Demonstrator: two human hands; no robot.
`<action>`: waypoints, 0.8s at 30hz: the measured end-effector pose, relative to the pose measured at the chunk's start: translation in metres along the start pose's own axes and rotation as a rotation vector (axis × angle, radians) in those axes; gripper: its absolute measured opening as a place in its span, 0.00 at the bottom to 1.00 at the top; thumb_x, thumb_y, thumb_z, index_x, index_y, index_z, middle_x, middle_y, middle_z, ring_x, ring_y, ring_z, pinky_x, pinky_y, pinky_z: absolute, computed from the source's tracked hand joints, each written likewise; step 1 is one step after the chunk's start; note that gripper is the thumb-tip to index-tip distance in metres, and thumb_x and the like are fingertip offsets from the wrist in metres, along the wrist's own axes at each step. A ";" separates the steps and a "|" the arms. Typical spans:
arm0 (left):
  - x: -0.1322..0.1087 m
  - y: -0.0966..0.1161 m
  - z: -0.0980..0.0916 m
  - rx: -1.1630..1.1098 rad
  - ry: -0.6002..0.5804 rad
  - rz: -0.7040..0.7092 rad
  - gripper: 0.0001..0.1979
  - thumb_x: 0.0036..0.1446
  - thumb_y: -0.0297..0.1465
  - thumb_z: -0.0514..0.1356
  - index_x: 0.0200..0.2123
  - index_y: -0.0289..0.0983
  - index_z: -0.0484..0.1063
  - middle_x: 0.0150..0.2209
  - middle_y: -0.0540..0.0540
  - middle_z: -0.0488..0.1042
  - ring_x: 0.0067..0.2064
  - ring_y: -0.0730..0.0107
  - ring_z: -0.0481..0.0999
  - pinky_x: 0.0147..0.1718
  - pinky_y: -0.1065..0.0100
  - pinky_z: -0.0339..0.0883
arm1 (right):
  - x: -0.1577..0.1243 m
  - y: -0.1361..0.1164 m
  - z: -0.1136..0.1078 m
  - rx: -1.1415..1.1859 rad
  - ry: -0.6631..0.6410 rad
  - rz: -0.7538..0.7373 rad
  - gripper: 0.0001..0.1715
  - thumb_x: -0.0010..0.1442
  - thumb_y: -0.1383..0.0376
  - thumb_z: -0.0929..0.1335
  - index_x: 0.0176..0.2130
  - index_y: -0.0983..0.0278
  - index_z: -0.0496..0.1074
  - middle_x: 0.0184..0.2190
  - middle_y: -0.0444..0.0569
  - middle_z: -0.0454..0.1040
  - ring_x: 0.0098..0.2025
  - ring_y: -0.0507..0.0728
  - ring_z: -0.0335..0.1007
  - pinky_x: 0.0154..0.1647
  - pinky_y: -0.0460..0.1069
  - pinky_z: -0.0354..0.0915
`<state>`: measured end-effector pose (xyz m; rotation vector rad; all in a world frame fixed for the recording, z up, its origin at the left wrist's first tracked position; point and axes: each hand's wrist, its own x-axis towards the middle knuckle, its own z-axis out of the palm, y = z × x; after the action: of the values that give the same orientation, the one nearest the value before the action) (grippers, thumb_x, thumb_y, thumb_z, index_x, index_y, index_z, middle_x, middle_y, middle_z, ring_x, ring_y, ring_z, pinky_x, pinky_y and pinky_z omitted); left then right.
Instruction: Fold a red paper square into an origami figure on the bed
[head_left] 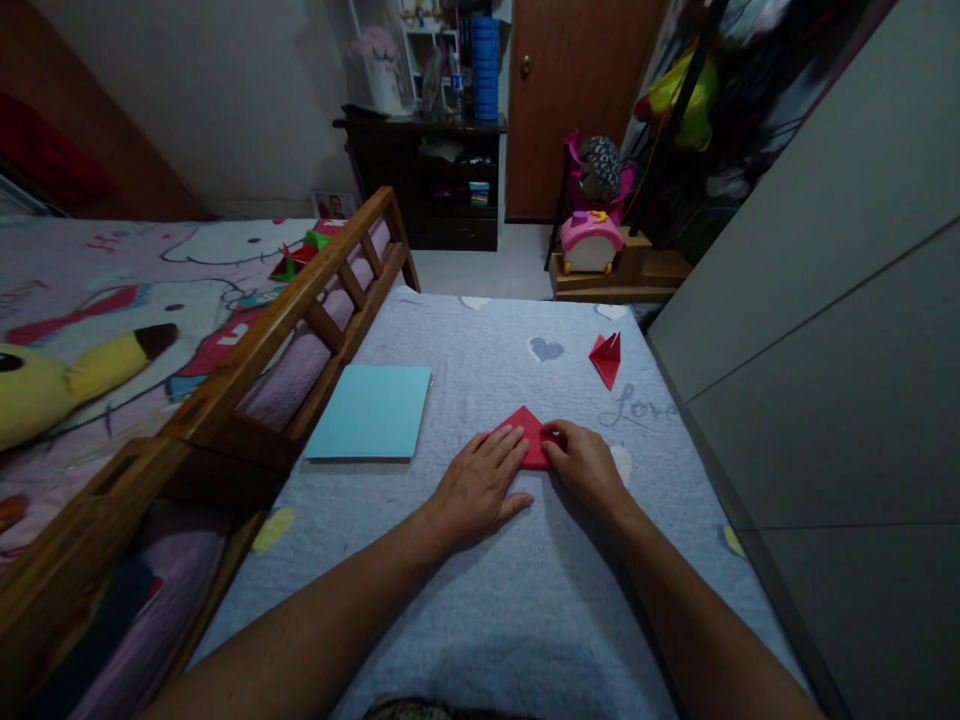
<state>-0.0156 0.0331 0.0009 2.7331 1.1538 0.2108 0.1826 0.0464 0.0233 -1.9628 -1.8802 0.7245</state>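
Note:
A folded red paper [531,432] lies on the lilac bedsheet [480,600] in front of me. My left hand [480,487] rests flat on the paper's left side with its fingers stretched out. My right hand [584,466] presses on the paper's right edge with fingers curled and fingertips together. A second folded red paper shape [607,358] lies farther away to the right, apart from both hands. A stack of light blue square paper [372,412] sits to the left of my left hand.
A wooden bed rail [300,310] runs along the left, with a cartoon-print bed and yellow plush toy [67,378] beyond. A grey wardrobe [817,330] borders the right. Far off stand a dark shelf [431,180], a pink toy [590,240] and a brown door [577,100].

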 end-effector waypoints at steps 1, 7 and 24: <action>0.000 0.000 0.000 0.000 -0.001 -0.001 0.35 0.65 0.50 0.52 0.68 0.36 0.54 0.70 0.39 0.56 0.70 0.57 0.54 0.67 0.55 0.48 | 0.000 0.000 0.000 0.000 -0.002 0.000 0.16 0.62 0.67 0.66 0.47 0.63 0.78 0.45 0.52 0.81 0.47 0.59 0.77 0.50 0.49 0.65; 0.000 0.000 0.001 -0.001 0.004 0.002 0.35 0.64 0.50 0.52 0.68 0.36 0.54 0.70 0.39 0.56 0.71 0.57 0.54 0.67 0.55 0.48 | 0.001 0.001 0.001 0.001 0.003 0.000 0.16 0.62 0.67 0.66 0.47 0.62 0.77 0.45 0.51 0.81 0.48 0.59 0.76 0.50 0.49 0.65; 0.000 0.001 0.002 0.002 0.017 -0.005 0.34 0.65 0.49 0.51 0.67 0.38 0.55 0.70 0.40 0.56 0.71 0.57 0.54 0.66 0.54 0.48 | 0.001 0.000 0.001 0.007 0.005 0.015 0.15 0.62 0.67 0.66 0.47 0.61 0.78 0.44 0.50 0.81 0.46 0.58 0.76 0.49 0.49 0.65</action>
<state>-0.0149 0.0324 -0.0008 2.7354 1.1657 0.2330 0.1821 0.0468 0.0219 -1.9754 -1.8593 0.7281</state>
